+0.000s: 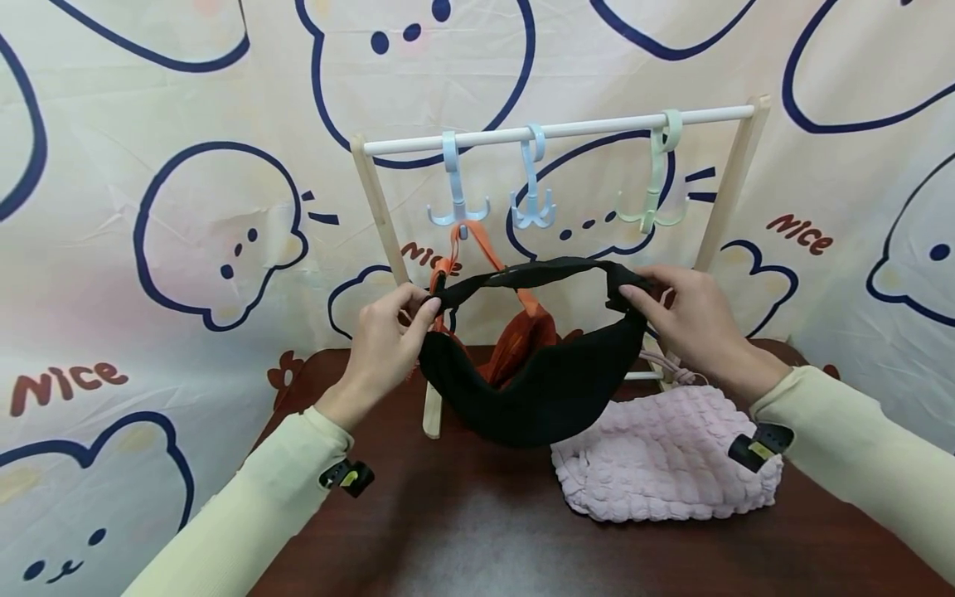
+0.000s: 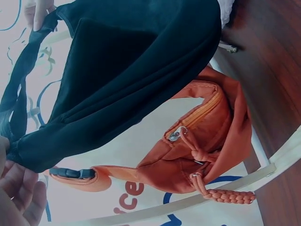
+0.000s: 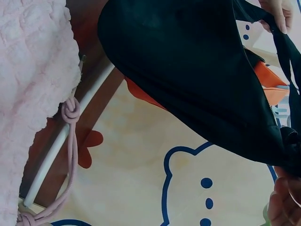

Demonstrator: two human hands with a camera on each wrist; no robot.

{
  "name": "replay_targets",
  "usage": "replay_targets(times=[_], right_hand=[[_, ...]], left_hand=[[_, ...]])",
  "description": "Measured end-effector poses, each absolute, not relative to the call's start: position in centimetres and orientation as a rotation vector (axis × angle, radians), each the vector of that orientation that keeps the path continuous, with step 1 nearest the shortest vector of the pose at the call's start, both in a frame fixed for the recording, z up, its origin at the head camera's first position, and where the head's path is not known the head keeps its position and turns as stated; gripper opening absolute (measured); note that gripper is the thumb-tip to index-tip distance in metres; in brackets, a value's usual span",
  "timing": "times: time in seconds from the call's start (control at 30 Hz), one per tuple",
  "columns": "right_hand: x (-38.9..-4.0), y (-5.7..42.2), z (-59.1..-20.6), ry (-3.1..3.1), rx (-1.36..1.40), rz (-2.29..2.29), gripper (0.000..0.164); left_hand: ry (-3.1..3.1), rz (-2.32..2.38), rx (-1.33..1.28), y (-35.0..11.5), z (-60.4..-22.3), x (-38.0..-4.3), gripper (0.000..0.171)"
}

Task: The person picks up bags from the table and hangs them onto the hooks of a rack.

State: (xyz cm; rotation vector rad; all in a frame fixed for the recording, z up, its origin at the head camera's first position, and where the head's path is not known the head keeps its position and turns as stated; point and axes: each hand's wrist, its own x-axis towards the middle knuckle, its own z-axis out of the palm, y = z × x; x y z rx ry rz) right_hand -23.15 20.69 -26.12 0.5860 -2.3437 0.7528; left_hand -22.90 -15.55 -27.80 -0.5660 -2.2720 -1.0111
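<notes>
A black shoulder bag (image 1: 530,398) hangs stretched between both hands, its strap arching along the top. My left hand (image 1: 388,336) pinches the left end where strap meets bag, thumb on top. At the opposite end, my right hand (image 1: 690,315) grips the strap joint between thumb and fingers. Behind the black bag, an orange bag (image 2: 207,132) with a zipper and braided cord hangs by its strap from the left blue hook (image 1: 457,195). The black bag covers part of the orange one in the head view.
A white rail (image 1: 559,130) on a wooden stand carries another blue hook (image 1: 533,186) in the middle and a green hook (image 1: 655,178) at right. On the brown table (image 1: 477,531) lies a pink quilted bag (image 1: 664,456) with a cord. A printed cloth (image 1: 186,348) forms the backdrop.
</notes>
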Motion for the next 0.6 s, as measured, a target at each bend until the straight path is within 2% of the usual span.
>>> replay_targets(times=[0.6], right_hand=[[-23.7,20.7,-24.4,-2.26,0.574,0.744,0.018]], left_hand=[[-2.209,-1.0,-0.57,-15.1,-25.8,-23.5,0.019]])
